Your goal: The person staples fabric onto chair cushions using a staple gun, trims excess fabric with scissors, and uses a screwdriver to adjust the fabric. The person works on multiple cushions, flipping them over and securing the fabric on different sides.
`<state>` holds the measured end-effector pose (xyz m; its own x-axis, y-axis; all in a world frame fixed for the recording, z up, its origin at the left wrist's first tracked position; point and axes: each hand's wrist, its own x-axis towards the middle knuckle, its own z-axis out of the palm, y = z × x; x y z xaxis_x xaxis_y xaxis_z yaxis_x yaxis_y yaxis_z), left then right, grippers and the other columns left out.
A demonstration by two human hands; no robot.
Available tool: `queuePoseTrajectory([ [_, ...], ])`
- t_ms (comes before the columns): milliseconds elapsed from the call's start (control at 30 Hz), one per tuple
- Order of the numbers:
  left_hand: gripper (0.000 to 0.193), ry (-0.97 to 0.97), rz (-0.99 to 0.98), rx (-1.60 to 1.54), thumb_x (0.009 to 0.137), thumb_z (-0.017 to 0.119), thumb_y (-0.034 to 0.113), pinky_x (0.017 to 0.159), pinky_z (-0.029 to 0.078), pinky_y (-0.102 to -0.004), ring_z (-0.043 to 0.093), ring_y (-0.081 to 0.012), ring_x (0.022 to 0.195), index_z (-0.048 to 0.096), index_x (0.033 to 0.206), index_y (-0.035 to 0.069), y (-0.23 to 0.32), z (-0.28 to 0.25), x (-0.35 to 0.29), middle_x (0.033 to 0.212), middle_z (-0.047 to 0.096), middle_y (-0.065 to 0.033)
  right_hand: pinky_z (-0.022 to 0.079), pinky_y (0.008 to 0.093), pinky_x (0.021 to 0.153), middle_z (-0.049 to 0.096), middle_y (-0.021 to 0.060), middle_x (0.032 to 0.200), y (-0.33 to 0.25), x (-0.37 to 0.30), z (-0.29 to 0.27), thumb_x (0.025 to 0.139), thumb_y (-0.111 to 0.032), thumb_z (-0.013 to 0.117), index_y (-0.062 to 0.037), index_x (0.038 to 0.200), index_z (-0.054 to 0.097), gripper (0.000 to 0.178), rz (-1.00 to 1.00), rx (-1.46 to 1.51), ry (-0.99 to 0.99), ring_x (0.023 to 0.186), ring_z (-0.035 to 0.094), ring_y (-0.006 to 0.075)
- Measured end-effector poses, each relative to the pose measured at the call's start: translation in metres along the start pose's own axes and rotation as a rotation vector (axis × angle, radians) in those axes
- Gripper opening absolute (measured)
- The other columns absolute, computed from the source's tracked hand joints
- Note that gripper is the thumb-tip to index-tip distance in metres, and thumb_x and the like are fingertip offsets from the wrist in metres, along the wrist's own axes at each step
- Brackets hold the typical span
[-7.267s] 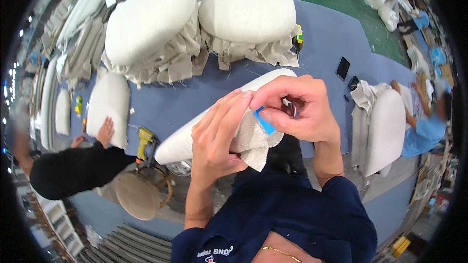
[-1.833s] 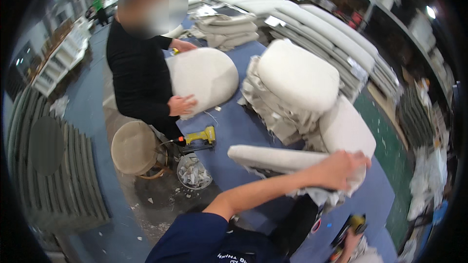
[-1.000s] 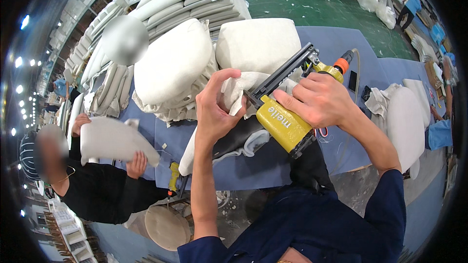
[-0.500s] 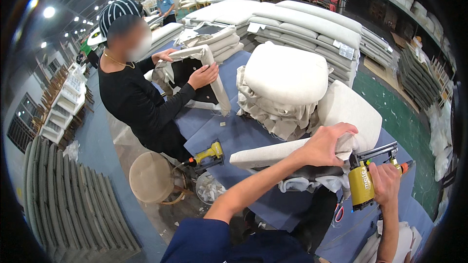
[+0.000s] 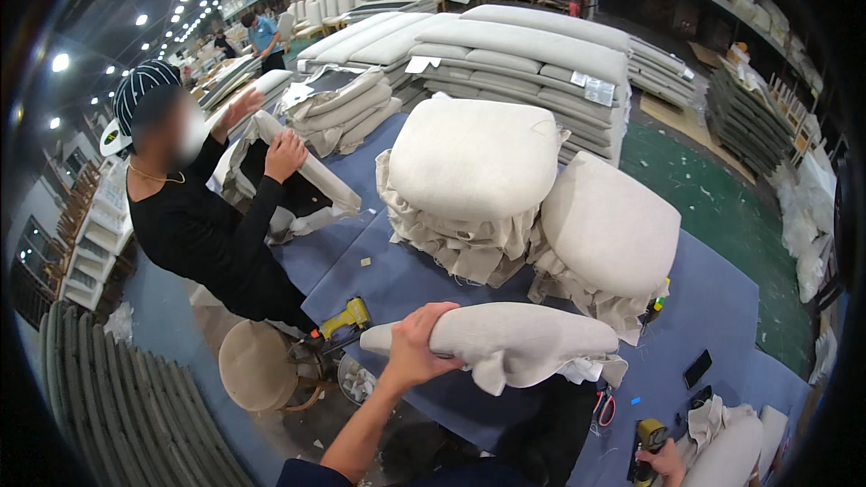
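Note:
My left hand (image 5: 418, 353) grips the left end of a beige upholstered seat cushion (image 5: 528, 335), fingers over its top edge. The cushion is tilted up at the near side of the blue-covered table (image 5: 713, 289), with loose fabric hanging at its lower edge. At the lower right, my right hand (image 5: 667, 463) is closed around a yellow-and-black staple gun (image 5: 650, 435), low by the table. Red-handled scissors (image 5: 606, 409) lie between the cushion and the staple gun. Just beyond the cushion are a pile of beige seat cushions (image 5: 474, 158) and another beige seat (image 5: 613, 225).
A co-worker (image 5: 207, 225) in black handles another cushion frame (image 5: 311, 185) across the table. A second staple gun (image 5: 347, 317) lies at the table's left edge, near a round stool (image 5: 259, 365) and a scrap bucket (image 5: 354, 381). A phone (image 5: 697, 368) and cushions (image 5: 735, 451) are at right.
My right hand has carried the staple gun away from the cushion, down to the lower right. My left hand has shifted to the cushion's left end. The co-worker has raised one hand.

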<state>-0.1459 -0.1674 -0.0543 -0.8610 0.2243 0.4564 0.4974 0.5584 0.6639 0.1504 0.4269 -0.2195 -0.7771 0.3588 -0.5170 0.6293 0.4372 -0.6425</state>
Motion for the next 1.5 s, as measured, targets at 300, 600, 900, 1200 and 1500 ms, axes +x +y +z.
queuePoseTrajectory([
  [300, 0.068, 0.045, -0.109, 0.052, 0.056, 0.087, 0.02, 0.085, 0.057, -0.0377, 0.072, -0.0321, 0.096, 0.064, 0.118, 0.005, -0.019, 0.017, 0.029, 0.106, 0.072, -0.0132, 0.053, 0.044, 0.095, 0.072, 0.0227, 0.112, 0.045, 0.052, 0.116, 0.076, -0.015, 0.077, 0.0018, 0.129, 0.062, 0.057, 0.178, -0.173, 0.415, 0.103, 0.07, 0.0351],
  [600, 0.066, 0.091, 0.029, 0.093, 0.063, 0.091, 0.028, 0.085, 0.056, -0.0406, 0.07, -0.0334, 0.098, 0.064, 0.12, 0.006, 0.018, 0.041, 0.053, 0.109, 0.071, -0.0124, 0.049, 0.0483, 0.101, 0.061, 0.0176, 0.139, 0.093, 0.035, 0.252, 0.081, -0.044, 0.077, -0.0082, 0.123, 0.066, 0.056, 0.292, -0.77, 0.283, 0.126, 0.058, 0.0377],
  [900, 0.061, 0.139, 0.015, -0.047, 0.067, 0.089, 0.033, 0.089, 0.054, -0.0421, 0.069, -0.0334, 0.099, 0.063, 0.116, 0.01, -0.003, 0.013, 0.013, 0.109, 0.07, -0.0101, 0.036, 0.049, 0.112, 0.065, 0.0275, 0.129, 0.094, 0.04, 0.259, 0.092, -0.055, 0.068, 0.0004, 0.098, 0.074, 0.056, 0.27, -0.283, 0.182, 0.14, 0.045, 0.0331],
  [1200, 0.07, 0.262, -0.127, -0.097, 0.063, 0.093, 0.015, 0.093, 0.055, -0.0393, 0.07, -0.0321, 0.107, 0.062, 0.126, 0.008, -0.034, -0.035, -0.053, 0.116, 0.071, -0.0119, 0.047, 0.0301, 0.064, 0.06, 0.0025, 0.065, -0.112, 0.073, 0.258, 0.104, -0.042, 0.059, 0.0031, 0.076, 0.067, 0.054, -0.412, 0.223, 0.469, 0.065, 0.054, 0.0102],
  [1500, 0.078, 0.138, 0.424, 0.123, 0.054, 0.074, -0.008, 0.098, 0.054, -0.0439, 0.061, -0.036, 0.119, 0.065, 0.129, 0.011, 0.005, -0.087, -0.049, 0.127, 0.06, -0.0119, 0.044, 0.0401, 0.104, 0.058, 0.0174, 0.13, -0.287, 0.108, 0.286, 0.097, -0.012, 0.062, 0.0066, 0.132, 0.053, 0.04, -0.645, 0.747, 0.781, 0.117, 0.057, 0.0287],
])
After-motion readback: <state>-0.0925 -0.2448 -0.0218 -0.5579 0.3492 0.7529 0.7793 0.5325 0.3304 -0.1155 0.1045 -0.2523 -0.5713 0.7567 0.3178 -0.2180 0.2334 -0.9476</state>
